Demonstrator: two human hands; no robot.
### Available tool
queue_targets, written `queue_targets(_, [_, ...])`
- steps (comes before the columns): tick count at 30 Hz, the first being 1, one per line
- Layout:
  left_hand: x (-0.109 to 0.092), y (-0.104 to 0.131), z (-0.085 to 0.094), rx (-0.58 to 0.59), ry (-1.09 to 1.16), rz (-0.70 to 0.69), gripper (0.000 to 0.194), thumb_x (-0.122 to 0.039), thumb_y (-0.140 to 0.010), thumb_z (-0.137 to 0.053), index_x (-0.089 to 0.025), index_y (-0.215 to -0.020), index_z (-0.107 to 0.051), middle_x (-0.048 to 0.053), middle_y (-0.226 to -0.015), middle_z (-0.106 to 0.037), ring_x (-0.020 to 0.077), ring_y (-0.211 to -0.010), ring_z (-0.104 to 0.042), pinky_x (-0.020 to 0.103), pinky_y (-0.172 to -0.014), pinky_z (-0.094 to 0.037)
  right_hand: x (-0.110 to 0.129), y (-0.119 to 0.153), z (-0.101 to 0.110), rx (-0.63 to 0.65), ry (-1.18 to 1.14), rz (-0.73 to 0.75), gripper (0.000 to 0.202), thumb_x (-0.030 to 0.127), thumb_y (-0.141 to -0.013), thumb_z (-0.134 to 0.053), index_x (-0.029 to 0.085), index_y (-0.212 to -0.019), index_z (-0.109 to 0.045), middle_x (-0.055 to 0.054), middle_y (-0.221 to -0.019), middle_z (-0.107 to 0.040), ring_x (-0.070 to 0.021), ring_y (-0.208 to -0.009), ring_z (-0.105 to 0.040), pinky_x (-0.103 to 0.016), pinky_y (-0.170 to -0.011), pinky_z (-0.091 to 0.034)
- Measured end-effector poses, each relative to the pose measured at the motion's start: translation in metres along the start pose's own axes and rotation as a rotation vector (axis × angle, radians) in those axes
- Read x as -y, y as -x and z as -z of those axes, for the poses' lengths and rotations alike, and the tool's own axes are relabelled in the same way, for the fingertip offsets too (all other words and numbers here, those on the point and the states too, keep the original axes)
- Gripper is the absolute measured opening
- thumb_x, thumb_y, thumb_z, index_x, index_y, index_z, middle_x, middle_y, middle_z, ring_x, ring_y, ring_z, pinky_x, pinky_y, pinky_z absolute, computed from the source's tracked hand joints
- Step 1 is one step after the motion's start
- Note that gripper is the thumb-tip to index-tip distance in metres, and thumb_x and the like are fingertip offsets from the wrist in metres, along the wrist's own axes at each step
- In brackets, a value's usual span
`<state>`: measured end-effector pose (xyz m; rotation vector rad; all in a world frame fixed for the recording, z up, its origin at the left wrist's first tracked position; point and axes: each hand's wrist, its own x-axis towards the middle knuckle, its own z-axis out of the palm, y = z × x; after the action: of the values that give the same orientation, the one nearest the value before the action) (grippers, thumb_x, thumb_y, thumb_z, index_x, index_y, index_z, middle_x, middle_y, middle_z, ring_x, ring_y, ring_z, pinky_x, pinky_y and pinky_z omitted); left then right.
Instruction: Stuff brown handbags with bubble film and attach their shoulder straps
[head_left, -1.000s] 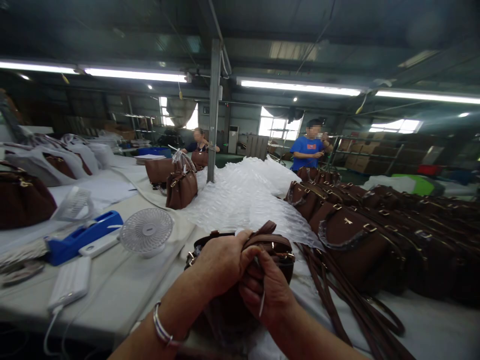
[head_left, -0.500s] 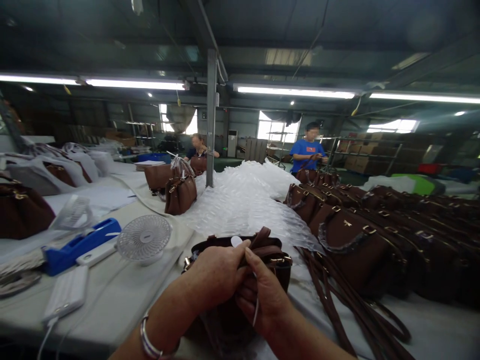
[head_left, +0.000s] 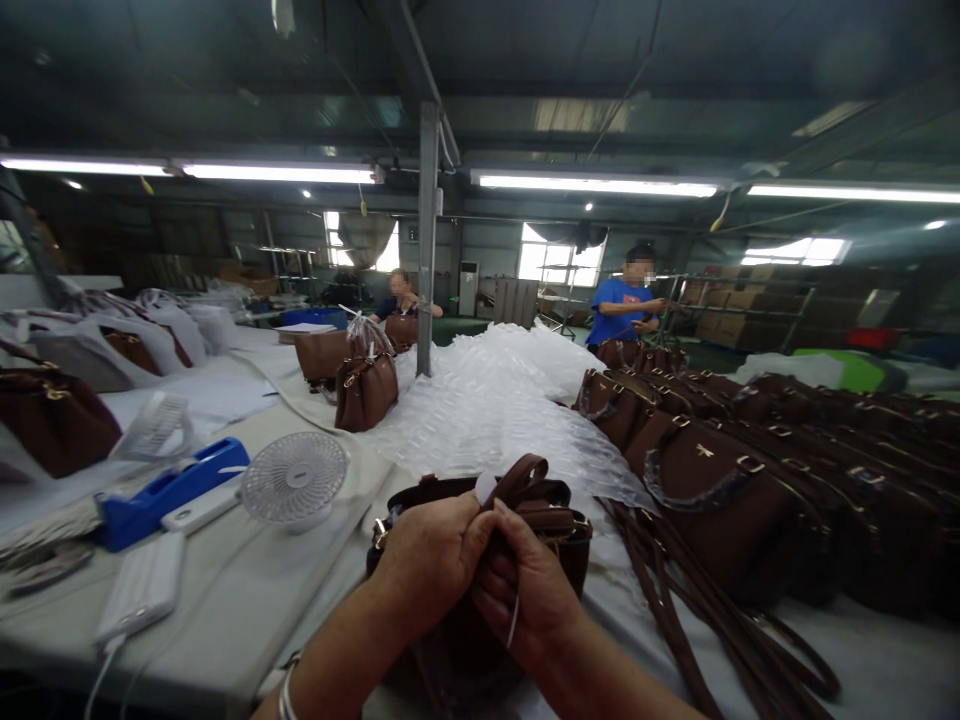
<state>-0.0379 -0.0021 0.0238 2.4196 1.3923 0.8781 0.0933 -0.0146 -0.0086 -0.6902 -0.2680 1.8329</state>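
Shiny silvery bangle (head_left: 286, 696) around left forearm (head_left: 341, 640); both hands (head_left: 429, 560) bare.

A bag workshop: around the metal post (head_left: 426, 240), tube lights (head_left: 598, 185) hang overhead, rows of brown handbags (head_left: 705, 480) right, stacked cartons (head_left: 746, 310) far right.

Tube lights (head_left: 598, 184) and windows (head_left: 562, 262) glare against dim surroundings (the roof (head_left: 510, 65) nearly black), with edges stretched.
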Motion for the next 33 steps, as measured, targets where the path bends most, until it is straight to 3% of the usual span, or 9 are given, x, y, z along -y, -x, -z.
queue_targets(3, [-0.007, -0.002, 0.002, -0.041, 0.074, 0.068, 0.046, -0.045, -0.105, -0.031, -0.023, -0.084, -0.066, 0.003, -0.083, -0.073, 0.019, -0.077, -0.067, 0.029, -0.069, -0.043, -0.001, -0.001, -0.001, -0.018, 0.022, 0.017, 0.06, 0.046, -0.049, -0.099, 0.022, -0.065, -0.046, 0.014, -0.04, -0.033, -0.0027, -0.034, -0.025, -0.014, -0.031, -0.02])
queue_targets(8, [-0.005, -0.005, -0.002, -0.122, 0.077, 0.136, 0.038, -0.037, -0.1, -0.04, -0.022, -0.069, -0.058, 0.001, -0.072, -0.068, 0.0161, -0.067, -0.059, 0.029, -0.065, -0.038, -0.006, -0.001, 0.001, 0.017, 0.172, 0.025, 0.065, 0.064, -0.054, -0.092, 0.021, -0.069, -0.046, 0.013, -0.046, -0.033, -0.0032, -0.037, -0.026, -0.015, -0.034, -0.022])
queue_targets(12, [0.001, -0.007, -0.006, -0.205, 0.079, 0.151, 0.035, -0.035, -0.097, -0.042, -0.021, -0.071, -0.06, 0.002, -0.071, -0.066, 0.0162, -0.066, -0.057, 0.029, -0.066, -0.038, -0.01, 0.008, 0.026, 0.108, 0.573, 0.153, 0.063, 0.079, -0.072, -0.072, 0.02, -0.073, -0.051, 0.008, -0.053, -0.045, -0.0053, -0.038, -0.033, -0.019, -0.035, -0.029])
queue_targets(16, [0.005, -0.009, -0.011, -0.257, 0.082, 0.126, 0.033, -0.035, -0.098, -0.043, -0.022, -0.076, -0.064, 0.003, -0.075, -0.068, 0.0173, -0.07, -0.06, 0.03, -0.07, -0.04, -0.004, 0.023, 0.059, 0.098, 1.147, 0.739, 0.035, 0.051, -0.101, -0.053, 0.018, -0.111, -0.061, 0.002, -0.061, -0.059, -0.0117, -0.046, -0.051, -0.022, -0.044, -0.04])
queue_targets(20, [0.005, -0.012, -0.013, -0.281, 0.018, 0.097, 0.033, -0.033, -0.097, -0.044, -0.022, -0.072, -0.062, 0.002, -0.071, -0.067, 0.0164, -0.066, -0.058, 0.03, -0.067, -0.037, 0.016, 0.033, 0.065, 0.342, 1.477, 1.293, 0.028, 0.013, -0.099, -0.047, 0.024, -0.123, -0.057, -0.002, -0.082, -0.07, -0.0153, -0.069, -0.069, -0.023, -0.065, -0.055])
queue_targets(24, [0.004, -0.013, -0.012, -0.281, -0.019, 0.087, 0.032, -0.032, -0.097, -0.045, -0.021, -0.073, -0.064, 0.002, -0.068, -0.066, 0.0162, -0.063, -0.056, 0.03, -0.064, -0.036, 0.038, 0.033, 0.047, 0.558, 1.643, 1.294, 0.054, 0.003, -0.088, -0.047, 0.019, -0.139, -0.05, -0.013, -0.123, -0.071, -0.0224, -0.112, -0.069, -0.031, -0.096, -0.057])
queue_targets(27, [0.004, -0.011, -0.012, -0.271, -0.005, 0.072, 0.031, -0.032, -0.097, -0.044, -0.022, -0.081, -0.069, 0.003, -0.073, -0.07, 0.0171, -0.066, -0.06, 0.029, -0.067, -0.04, 0.049, 0.029, 0.034, 0.639, 1.734, 1.368, 0.045, 0.003, -0.092, -0.046, 0.018, -0.134, -0.056, -0.011, -0.111, -0.074, -0.0229, -0.099, -0.071, -0.035, -0.09, -0.058])
queue_targets(30, [0.004, -0.009, -0.011, -0.261, 0.004, 0.068, 0.032, -0.032, -0.098, -0.044, -0.022, -0.086, -0.071, 0.004, -0.078, -0.073, 0.0178, -0.069, -0.063, 0.029, -0.067, -0.041, 0.053, 0.026, 0.023, 0.581, 1.748, 1.498, 0.028, 0.007, -0.097, -0.049, 0.018, -0.115, -0.069, -0.011, -0.102, -0.073, -0.0223, -0.09, -0.069, -0.035, -0.08, -0.057])
queue_targets(33, [0.003, -0.009, -0.01, -0.234, 0.028, 0.064, 0.033, -0.032, -0.099, -0.044, -0.022, -0.085, -0.072, 0.004, -0.08, -0.074, 0.0182, -0.072, -0.066, 0.029, -0.068, -0.043, 0.05, 0.025, 0.011, 0.525, 1.57, 1.329, 0.025, 0.011, -0.097, -0.05, 0.018, -0.098, -0.074, -0.01, -0.096, -0.071, -0.0191, -0.084, -0.068, -0.029, -0.072, -0.055])
